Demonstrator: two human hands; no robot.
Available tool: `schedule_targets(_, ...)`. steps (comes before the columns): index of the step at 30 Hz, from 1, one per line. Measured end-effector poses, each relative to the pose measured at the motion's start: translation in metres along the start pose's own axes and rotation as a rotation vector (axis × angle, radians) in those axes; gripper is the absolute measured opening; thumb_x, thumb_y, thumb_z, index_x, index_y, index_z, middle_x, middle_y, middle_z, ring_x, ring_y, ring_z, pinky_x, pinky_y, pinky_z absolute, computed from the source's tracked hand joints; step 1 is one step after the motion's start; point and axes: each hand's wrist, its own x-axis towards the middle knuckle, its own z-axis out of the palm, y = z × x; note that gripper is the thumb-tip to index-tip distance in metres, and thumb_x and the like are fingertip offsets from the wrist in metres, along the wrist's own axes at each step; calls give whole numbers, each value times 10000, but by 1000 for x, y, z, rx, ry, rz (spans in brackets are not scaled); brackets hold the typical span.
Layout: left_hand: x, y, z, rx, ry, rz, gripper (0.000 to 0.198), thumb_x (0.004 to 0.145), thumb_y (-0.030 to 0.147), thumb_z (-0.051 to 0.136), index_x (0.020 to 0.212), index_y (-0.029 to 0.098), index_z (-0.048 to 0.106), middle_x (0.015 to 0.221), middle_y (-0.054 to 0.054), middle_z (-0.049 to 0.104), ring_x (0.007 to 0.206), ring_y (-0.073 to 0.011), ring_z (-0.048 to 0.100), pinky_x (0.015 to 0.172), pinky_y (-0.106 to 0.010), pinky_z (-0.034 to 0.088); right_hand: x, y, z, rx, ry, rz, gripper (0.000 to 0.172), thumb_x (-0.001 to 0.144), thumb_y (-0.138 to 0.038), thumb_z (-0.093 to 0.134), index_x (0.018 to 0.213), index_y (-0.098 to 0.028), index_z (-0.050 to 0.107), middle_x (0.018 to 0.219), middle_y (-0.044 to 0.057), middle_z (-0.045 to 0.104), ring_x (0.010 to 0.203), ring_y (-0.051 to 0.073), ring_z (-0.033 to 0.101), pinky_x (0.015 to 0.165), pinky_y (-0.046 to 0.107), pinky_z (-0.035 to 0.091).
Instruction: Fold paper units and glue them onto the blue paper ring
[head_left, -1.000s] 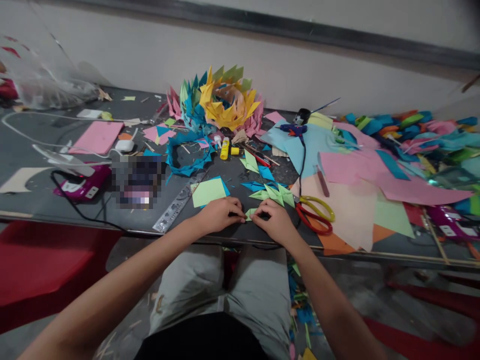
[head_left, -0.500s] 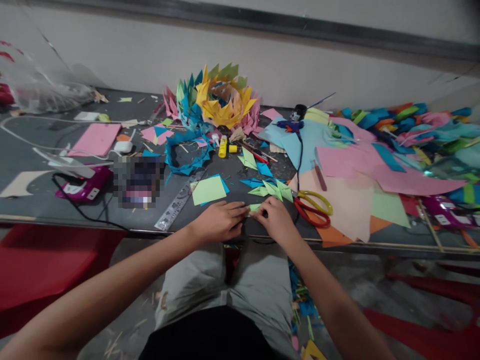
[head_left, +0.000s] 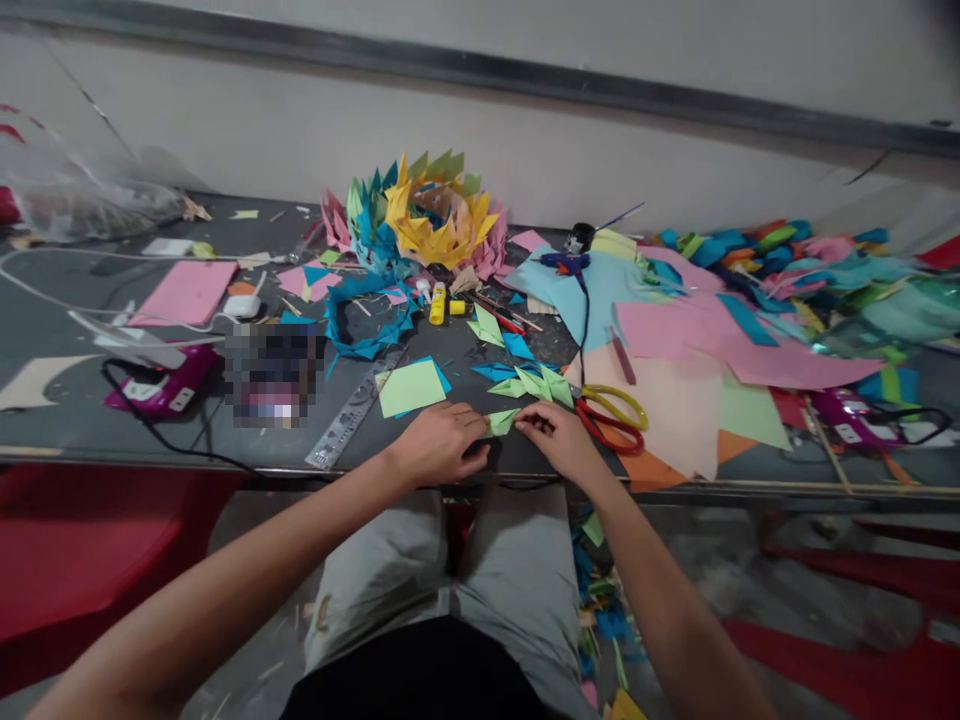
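Head, paper (head_left: 501, 421) seemingly pinched by right hand (head_left: 559, 438)

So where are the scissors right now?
In the head view, the scissors lie on the table just right of the right hand, on the edge of the peach paper sheet.

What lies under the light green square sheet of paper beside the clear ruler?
A blue paper sheet peeks out past the right and lower edges of the light green square sheet. The rest of it is covered, so its shape cannot be told.
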Motion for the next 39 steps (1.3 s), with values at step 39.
schedule_targets(39,19,9,27,-134,49,-55,233,860,140,439,1074,131,530,1007,-61,603,925,-177,536,816,-318,455,-7,4,5,-404,72,-327,230,847,-153,438,942,-148,648,985,97,645,933,212,560,862,391,455)
